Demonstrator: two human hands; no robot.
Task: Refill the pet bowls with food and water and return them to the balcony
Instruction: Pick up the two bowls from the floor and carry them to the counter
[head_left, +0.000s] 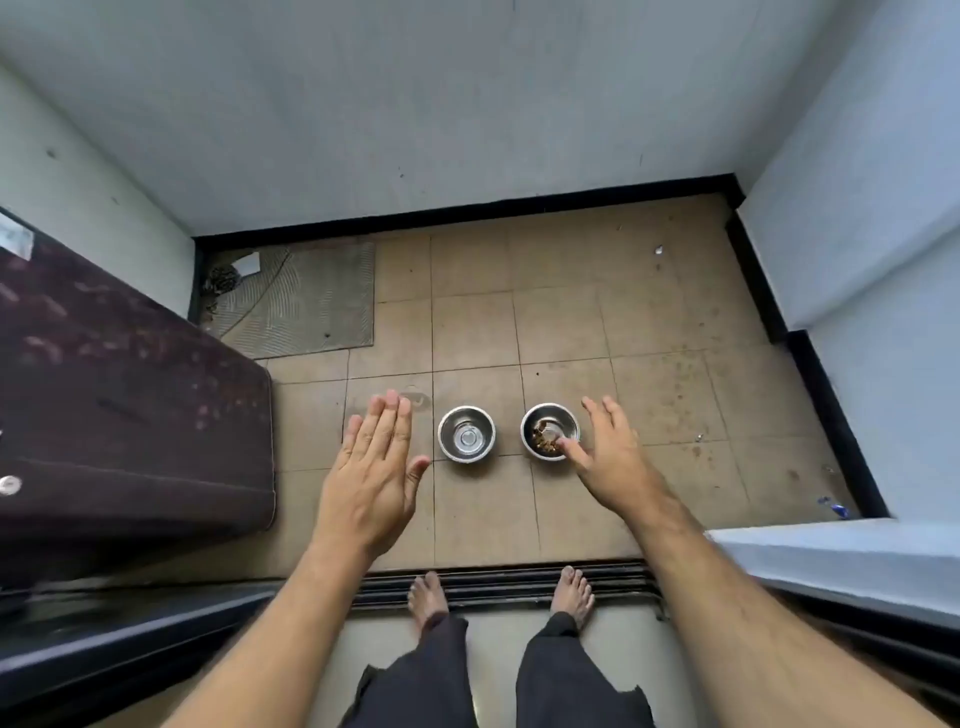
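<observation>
Both steel bowls sit side by side on balcony tiles; water bowl left, kibble bowl right; left hand and right hand hover above, fingers straight, empty; looks delivered.

Both bare forearms reach forward and down from bottom of view. Left hand: palm down, fingers straight and held together, thumb spread to side, gripping nothing. Right hand: palm down, tilted inward, fingers loosely spread and relaxed, thumb pointing left, holding nothing. Hands well apart. Two bare feet below, dark trouser legs.
</observation>
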